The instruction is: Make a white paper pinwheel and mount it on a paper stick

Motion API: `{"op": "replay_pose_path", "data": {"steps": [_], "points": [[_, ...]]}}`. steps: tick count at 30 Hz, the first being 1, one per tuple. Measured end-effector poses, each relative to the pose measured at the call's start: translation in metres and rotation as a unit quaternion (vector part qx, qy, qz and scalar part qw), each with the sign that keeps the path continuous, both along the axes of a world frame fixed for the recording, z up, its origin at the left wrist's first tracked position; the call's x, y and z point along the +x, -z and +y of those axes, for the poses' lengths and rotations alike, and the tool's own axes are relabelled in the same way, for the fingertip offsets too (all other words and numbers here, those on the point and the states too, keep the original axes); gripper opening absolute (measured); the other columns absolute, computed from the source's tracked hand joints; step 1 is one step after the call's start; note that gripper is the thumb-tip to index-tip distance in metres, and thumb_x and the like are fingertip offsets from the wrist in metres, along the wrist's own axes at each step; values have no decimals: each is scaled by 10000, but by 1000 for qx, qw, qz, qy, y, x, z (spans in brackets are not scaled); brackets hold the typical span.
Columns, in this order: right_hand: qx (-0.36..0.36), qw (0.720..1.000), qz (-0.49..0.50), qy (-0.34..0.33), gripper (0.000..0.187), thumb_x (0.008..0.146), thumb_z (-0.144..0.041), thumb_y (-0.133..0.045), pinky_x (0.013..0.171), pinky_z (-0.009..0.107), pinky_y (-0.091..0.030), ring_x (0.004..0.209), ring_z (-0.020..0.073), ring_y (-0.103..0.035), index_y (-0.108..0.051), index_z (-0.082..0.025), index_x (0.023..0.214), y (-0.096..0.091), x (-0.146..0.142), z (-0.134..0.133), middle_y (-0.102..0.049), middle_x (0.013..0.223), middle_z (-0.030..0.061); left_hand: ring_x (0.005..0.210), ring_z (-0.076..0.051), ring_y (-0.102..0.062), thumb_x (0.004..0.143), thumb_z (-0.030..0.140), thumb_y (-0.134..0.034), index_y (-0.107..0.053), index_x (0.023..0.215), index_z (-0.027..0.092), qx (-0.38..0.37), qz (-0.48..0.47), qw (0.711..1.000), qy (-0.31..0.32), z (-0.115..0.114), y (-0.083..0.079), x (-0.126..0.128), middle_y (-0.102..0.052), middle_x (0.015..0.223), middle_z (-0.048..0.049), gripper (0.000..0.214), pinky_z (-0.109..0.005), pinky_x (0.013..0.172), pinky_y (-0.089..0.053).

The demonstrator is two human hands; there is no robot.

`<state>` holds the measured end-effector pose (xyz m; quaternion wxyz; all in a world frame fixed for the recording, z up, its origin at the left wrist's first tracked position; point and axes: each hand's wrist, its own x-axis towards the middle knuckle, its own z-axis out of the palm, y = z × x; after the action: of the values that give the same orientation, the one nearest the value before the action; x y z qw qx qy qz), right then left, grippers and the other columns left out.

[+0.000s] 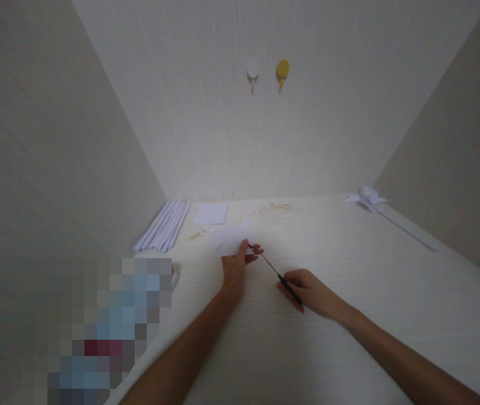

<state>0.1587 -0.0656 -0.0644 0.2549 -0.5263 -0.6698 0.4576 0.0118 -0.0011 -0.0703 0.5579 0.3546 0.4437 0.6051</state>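
Note:
My left hand [236, 267] pinches the lower right edge of a white sheet of paper [229, 235], thumb on top and fingers beneath. In my right hand [303, 289] is a thin-shafted tool [289, 288] with a black handle, much like a screwdriver. Its metal shaft slants up and left, and the tip reaches the paper close to my left thumb. Whether the tip has gone through the paper is too small to tell. Just beyond the held sheet, a white paper square [210, 214] lies flat.
Rolled white paper sticks [163, 226] lie in a bundle at the left. A paper pinwheel [367, 197] on a paper stick [406, 228] rests at the right. Small tan pieces [198, 234] are scattered on the table [349, 264]. Two hooks, white [253, 70] and yellow [282, 68], hang on the wall.

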Motion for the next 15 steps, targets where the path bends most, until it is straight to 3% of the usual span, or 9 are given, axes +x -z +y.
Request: {"op": "replay_pose_path", "data": {"steps": [12,15], "points": [[-21,999,26,-3,347,727,-428,-509,361,191,-260,336,66,-372,-405,-177,512,7,1,1,-411,373,-59,540,-140,-626,651,286,-592,-577,680,110,-5,-29,1000,-12,0,-2,0,-652,616,-44,179,-209,494,-470],[-26,998,59,24,337,691,-431,-554,353,189,-251,330,63,-376,-403,-178,527,8,1,4,-419,371,-63,560,-143,-628,647,285,-594,-582,676,108,0,-31,999,-9,0,-3,-1,-649,610,-47,179,-207,500,-465]]}}
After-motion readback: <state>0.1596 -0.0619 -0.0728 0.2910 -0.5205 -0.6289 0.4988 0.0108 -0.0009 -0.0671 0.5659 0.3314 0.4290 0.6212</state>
